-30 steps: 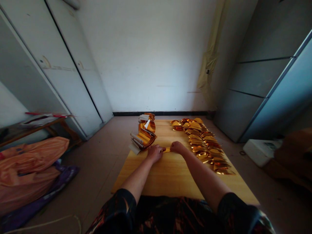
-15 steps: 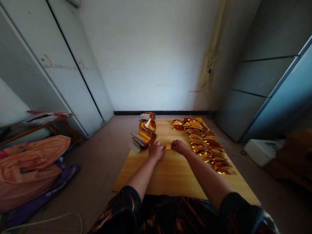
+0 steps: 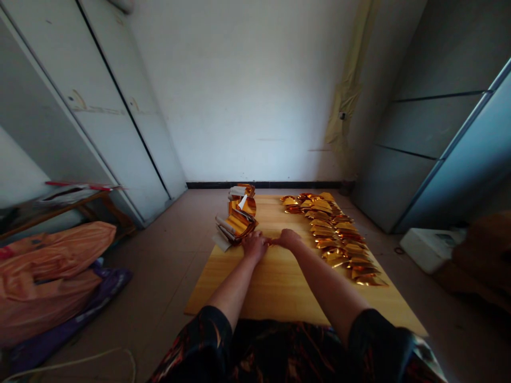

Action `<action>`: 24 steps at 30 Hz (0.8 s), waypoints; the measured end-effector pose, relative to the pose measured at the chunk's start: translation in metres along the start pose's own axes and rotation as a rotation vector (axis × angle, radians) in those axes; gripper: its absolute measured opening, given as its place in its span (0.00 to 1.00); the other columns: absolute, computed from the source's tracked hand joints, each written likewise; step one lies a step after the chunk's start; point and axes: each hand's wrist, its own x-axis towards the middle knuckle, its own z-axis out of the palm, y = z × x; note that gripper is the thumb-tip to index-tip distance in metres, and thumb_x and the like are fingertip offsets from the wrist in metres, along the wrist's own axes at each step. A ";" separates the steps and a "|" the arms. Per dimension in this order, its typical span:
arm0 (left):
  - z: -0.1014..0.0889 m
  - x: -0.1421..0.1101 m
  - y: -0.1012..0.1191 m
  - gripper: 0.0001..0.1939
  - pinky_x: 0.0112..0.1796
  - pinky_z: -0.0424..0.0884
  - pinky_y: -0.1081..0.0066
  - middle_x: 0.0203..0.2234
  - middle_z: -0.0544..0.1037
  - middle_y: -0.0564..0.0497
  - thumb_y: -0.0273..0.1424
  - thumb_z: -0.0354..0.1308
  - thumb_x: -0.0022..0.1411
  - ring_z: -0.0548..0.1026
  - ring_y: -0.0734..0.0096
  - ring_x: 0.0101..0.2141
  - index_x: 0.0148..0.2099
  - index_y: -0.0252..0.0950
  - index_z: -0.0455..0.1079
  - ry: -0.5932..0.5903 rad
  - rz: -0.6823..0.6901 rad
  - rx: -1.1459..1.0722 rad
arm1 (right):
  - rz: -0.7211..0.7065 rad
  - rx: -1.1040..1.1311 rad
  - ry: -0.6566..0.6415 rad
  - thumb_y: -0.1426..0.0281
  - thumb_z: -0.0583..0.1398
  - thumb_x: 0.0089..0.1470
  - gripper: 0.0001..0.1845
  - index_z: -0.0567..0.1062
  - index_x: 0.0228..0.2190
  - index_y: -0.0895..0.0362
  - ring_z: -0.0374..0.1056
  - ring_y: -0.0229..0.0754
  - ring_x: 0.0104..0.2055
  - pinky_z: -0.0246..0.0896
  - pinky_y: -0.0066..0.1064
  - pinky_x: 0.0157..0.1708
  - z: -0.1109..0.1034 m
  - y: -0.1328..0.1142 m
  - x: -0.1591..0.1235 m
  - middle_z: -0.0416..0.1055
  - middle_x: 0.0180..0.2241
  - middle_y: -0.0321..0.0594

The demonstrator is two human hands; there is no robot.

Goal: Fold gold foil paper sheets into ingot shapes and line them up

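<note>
Over the middle of the wooden board, my left hand [image 3: 255, 246] is closed, its fingers pinching a small folded piece of gold foil paper [image 3: 273, 234]. My right hand [image 3: 289, 239] meets it from the other side, the thumb stretched towards the left fingertips and the fingers curled at the paper. Most of that piece is hidden by my hands. Just beyond my left hand lies a stack of loose gold foil sheets [image 3: 241, 224] with pale backs. To the right, rows of folded gold paper ingots [image 3: 322, 229] cover the board's edge.
The wooden board [image 3: 279, 292] is low, in front of my lap. A white wall stands behind it, with pale cabinets [image 3: 115, 106] to the left. Orange cloth or plastic [image 3: 59, 266] lies on the left, and a white box [image 3: 425, 247] sits on the floor at right.
My right hand has shifted slightly left, its thumb now reaching close to my left fingers. The gold strip visible between the hands is mostly covered now. The stack and ingots stay put.
</note>
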 end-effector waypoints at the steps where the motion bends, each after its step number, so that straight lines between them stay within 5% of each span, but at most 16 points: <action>1: 0.000 0.000 0.000 0.13 0.55 0.54 0.51 0.56 0.66 0.55 0.37 0.55 0.60 0.58 0.56 0.57 0.46 0.57 0.74 -0.006 0.005 0.000 | 0.021 -0.006 0.000 0.48 0.63 0.39 0.43 0.71 0.50 0.65 0.67 0.55 0.51 0.64 0.37 0.44 0.000 -0.003 -0.001 0.69 0.50 0.58; 7: 0.004 0.002 -0.001 0.14 0.55 0.54 0.52 0.57 0.65 0.56 0.36 0.52 0.62 0.59 0.55 0.57 0.47 0.59 0.73 0.008 -0.005 0.009 | 0.082 -0.009 0.012 0.49 0.65 0.38 0.45 0.69 0.52 0.64 0.66 0.55 0.52 0.64 0.39 0.45 0.001 -0.011 -0.005 0.67 0.52 0.58; 24: 0.003 0.000 -0.002 0.15 0.56 0.53 0.53 0.57 0.65 0.56 0.34 0.52 0.61 0.59 0.57 0.57 0.46 0.59 0.73 0.006 0.005 -0.015 | -0.095 -0.075 -0.020 0.72 0.68 0.38 0.20 0.79 0.38 0.60 0.72 0.47 0.42 0.66 0.28 0.38 0.003 0.015 0.025 0.77 0.40 0.48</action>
